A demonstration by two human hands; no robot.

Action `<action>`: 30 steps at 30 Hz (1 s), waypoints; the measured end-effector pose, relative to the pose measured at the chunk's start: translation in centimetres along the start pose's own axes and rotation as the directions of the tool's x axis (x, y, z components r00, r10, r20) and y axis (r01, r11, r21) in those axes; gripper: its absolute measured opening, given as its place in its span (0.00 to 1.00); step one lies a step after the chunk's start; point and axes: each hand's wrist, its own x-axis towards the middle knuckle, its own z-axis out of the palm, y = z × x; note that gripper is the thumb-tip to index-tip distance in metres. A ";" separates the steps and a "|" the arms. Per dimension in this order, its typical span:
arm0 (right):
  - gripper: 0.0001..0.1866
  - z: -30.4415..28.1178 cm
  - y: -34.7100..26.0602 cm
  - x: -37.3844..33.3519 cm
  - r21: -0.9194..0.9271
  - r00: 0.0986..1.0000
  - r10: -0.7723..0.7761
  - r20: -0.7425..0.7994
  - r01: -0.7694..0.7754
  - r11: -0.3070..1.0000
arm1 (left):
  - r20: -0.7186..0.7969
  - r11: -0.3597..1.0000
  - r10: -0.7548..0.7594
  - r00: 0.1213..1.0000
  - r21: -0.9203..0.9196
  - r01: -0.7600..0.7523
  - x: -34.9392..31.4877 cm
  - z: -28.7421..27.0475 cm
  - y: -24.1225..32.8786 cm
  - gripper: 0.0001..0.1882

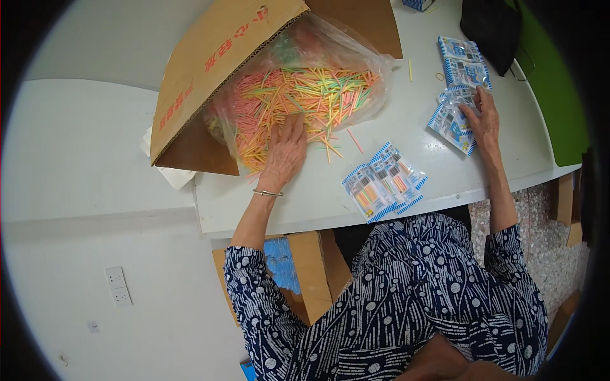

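On my feed's left edge I have a white wall with a socket plate [118, 286], and then the cardboard box [219, 79] tipped on its side on the pale table [305, 206], its opening turned toward the right. Out of that opening bulges a clear plastic bag [385, 79], and in its mouth lies a heap of thin sticks [311, 92] in pink, orange, yellow and green. I see the left hand [285, 155] at the near edge of this heap, back upward, a metal bracelet [268, 193] at the wrist; its fingers lie slightly spread with their tips on the sticks, but the thumb is hidden from me, so I cannot tell whether it pinches any. A few loose sticks [355, 141] lie on the tabletop just beside the heap. Further right, near the front edge, I make out a fan of overlapping packets [385, 184], clear with blue-striped ends (coloured sticks show through their windows). Farther right, the right hand [488, 127] touches another overlapping group of packets [451, 130], thumb and forefinger apart on top of it; whether anything is clamped there I cannot tell. More packets [464, 58] lie just beyond that hand, near a black item [492, 28], with a green panel [556, 95] along the table's right side.
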 end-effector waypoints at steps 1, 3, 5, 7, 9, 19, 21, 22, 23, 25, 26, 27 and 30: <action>0.32 0.1 0.5 0.1 -0.031 0.997 -0.068 -0.042 0.067 0.997 | 0.005 0.999 0.011 1.000 0.042 -0.011 0.2 0.2 0.2 0.21; 0.32 0.1 1.1 0.2 -0.066 0.987 -0.136 -0.083 0.130 0.989 | -0.020 1.000 -0.006 1.000 0.020 0.007 0.4 0.4 0.5 0.19; 0.29 0.1 1.1 0.3 -0.064 0.993 -0.106 -0.051 0.103 0.993 | -0.041 1.000 -0.028 0.999 -0.003 0.028 0.4 0.9 0.7 0.18; 0.27 -0.7 0.5 0.8 -0.076 0.998 -0.052 0.018 0.053 0.996 | -0.029 0.994 -0.091 0.995 -0.070 0.089 0.6 1.5 0.7 0.17; 0.24 -1.1 0.3 1.2 -0.091 0.996 0.001 0.085 0.007 0.996 | -0.070 0.985 -0.116 0.991 -0.137 0.106 0.4 2.4 0.6 0.16; 0.08 -2.5 -0.9 1.2 0.128 0.993 -0.106 -0.053 0.112 0.985 | -0.201 0.670 -0.539 0.818 -0.691 0.272 1.2 1.7 1.5 0.13; 0.08 -2.4 -3.5 0.8 0.163 0.997 -0.062 -0.050 0.069 0.984 | 0.037 0.439 -0.658 0.752 -0.793 0.423 1.1 1.6 0.5 0.13; 0.09 -2.1 -4.8 0.6 0.260 0.997 -0.067 -0.032 0.073 0.963 | 0.292 0.169 -0.700 0.652 -0.819 0.549 1.0 1.5 0.1 0.14; 0.09 -1.7 -5.9 0.4 0.353 0.997 -0.071 -0.016 0.072 0.933 | 0.289 0.171 -0.699 0.654 -0.820 0.546 1.3 1.2 0.1 0.14; 0.12 0.0 -8.0 -0.1 0.524 0.988 -0.122 0.095 0.055 0.850 | 0.071 0.022 -0.772 0.632 -0.990 0.138 1.8 0.4 0.2 0.14; 0.13 0.8 -8.8 -0.4 0.563 0.978 -0.134 0.161 0.021 0.826 | 0.066 0.029 -0.770 0.634 -0.990 0.138 2.2 -0.3 0.4 0.14; 0.16 1.6 -9.7 -0.7 0.548 0.957 -0.123 0.263 -0.043 0.835 | 0.220 -0.233 -0.783 0.582 -0.971 0.052 2.6 -0.9 0.6 0.12; 0.12 4.2 -13.7 -2.2 0.624 0.874 -0.255 0.413 -0.068 0.778 | 0.475 -0.623 -0.706 0.526 -0.769 -0.141 3.0 -0.7 0.1 0.09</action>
